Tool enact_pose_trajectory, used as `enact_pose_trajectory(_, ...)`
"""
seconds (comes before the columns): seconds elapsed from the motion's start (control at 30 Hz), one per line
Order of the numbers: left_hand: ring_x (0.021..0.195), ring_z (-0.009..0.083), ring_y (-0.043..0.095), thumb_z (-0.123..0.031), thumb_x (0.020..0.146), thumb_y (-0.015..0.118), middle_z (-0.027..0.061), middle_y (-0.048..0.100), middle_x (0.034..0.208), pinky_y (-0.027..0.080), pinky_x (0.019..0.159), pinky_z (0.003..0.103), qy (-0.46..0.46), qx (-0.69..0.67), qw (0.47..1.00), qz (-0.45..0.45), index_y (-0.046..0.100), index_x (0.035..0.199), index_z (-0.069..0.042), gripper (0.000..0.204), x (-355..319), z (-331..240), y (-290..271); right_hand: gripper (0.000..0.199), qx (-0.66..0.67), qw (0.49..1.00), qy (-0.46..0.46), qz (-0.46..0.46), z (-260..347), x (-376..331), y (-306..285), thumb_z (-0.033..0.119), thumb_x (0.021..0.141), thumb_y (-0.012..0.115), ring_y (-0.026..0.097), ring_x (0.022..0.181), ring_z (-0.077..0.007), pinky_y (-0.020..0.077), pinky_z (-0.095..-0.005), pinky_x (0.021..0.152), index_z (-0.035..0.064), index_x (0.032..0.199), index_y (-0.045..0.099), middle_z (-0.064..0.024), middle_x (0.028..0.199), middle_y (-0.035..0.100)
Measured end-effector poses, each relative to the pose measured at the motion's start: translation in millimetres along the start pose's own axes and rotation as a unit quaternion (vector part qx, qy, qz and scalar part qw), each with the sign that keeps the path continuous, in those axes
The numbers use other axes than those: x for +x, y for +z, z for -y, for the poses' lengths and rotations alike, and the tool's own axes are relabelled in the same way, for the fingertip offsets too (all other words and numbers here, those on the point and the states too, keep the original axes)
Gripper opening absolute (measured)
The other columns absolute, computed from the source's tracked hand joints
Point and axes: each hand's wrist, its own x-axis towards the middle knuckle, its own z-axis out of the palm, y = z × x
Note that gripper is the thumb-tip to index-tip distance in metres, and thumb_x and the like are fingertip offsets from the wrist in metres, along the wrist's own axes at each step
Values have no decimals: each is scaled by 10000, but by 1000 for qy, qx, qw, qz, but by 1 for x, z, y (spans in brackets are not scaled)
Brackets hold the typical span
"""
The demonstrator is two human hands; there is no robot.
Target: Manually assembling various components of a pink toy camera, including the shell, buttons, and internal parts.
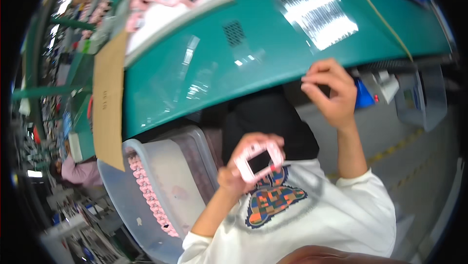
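My left hand (233, 175) is closed around a small pink handheld device (246, 170) with a dark rectangular screen, held in front of my shirt. The screen side faces up, and a small red spot shows near its lower right corner. Up and to the right, beside the front edge of the green table (273, 76), my right hand (334, 91) is raised. Its thumb and fingertips come close together in a pinch; whether something tiny sits between them is too small to make out.
Shiny clear strips (319, 15) and a dark mesh patch (233, 33) lie on the table. Pink parts fill a white tray (146, 34) at the far left. Left of my lap stands a translucent bin (117, 186) with a row of pink pieces, beside a cardboard flap (108, 112).
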Motion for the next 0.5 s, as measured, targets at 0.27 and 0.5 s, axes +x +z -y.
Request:
enact_pose_trajectory(0.27, 947, 435, 610, -596, 674, 612, 329, 541, 1272, 510, 765, 475, 14, -84, 974, 209, 454, 1324, -66, 853, 81, 21, 47, 159, -62, 991, 30, -113, 6, -59, -67, -97, 761, 723, 560, 801, -167, 447, -245, 683, -23, 902, 734, -92, 975, 643)
enact_pose_trajectory(0.5, 848, 439, 620, -594, 690, 567, 366, 547, 1228, 492, 745, 474, -63, -204, 955, 208, 465, 1238, -80, 759, 88, 38, 74, 167, -88, 983, 57, -148, -1, -81, -88, -89, 771, 707, 558, 886, -202, 454, -275, 748, -28, 925, 730, -127, 1011, 631)
